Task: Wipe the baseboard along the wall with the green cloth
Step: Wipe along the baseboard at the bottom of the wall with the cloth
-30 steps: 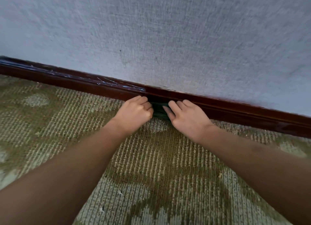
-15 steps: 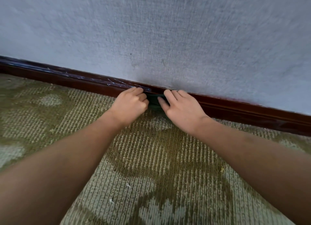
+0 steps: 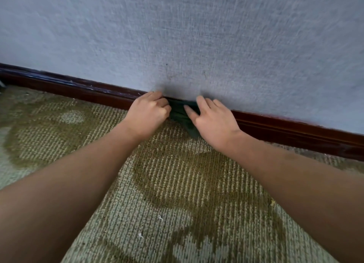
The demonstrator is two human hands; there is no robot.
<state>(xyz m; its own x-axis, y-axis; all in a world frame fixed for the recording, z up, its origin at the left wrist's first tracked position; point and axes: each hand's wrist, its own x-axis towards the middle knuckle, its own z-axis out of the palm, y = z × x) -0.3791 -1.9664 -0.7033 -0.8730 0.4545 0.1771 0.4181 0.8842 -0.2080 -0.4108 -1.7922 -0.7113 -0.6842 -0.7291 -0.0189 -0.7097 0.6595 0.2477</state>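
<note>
A dark green cloth is pressed against the dark brown baseboard where the wall meets the floor. Only a small bunched part of it shows between my hands, with a tail hanging down onto the carpet. My left hand is curled into a fist on the cloth's left end, knuckles against the baseboard top. My right hand lies over the cloth's right part with fingers spread and the thumb pressing on the fabric. Both forearms reach in from the bottom corners.
A pale grey textured wall fills the upper half. A green and beige patterned carpet covers the floor, with small white lint specks. The baseboard's left stretch shows pale scuff streaks.
Both hands have slid left along the baseboard with the cloth. More of the cloth now shows between them, hanging lower onto the carpet.
</note>
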